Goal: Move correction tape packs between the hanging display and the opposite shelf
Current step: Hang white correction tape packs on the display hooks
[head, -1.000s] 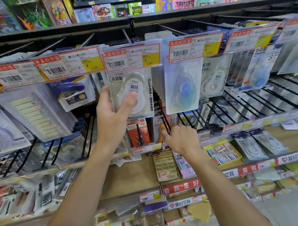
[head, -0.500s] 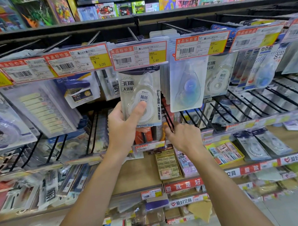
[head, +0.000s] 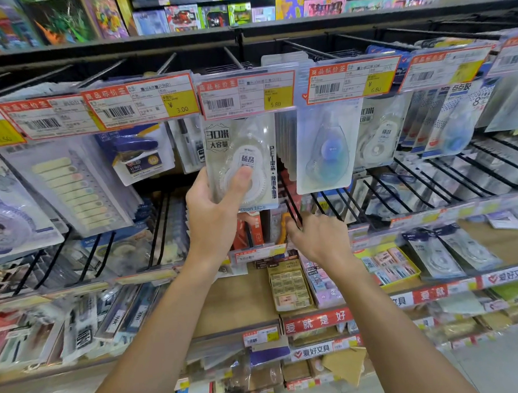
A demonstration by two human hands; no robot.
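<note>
Shop display (head: 246, 63): one pack (head: 241, 161) gripped.

Both your bare forearms reach up and forward from the lower edge of the view. Your left hand (head: 214, 216) is raised higher, its grip closed, thumb (head: 239, 182) pressed flat across the front and fingers wrapped behind. Your right hand (head: 319, 238) sits lower and just to the right, back of the hand toward you, fingers curled forward and hidden.
</note>
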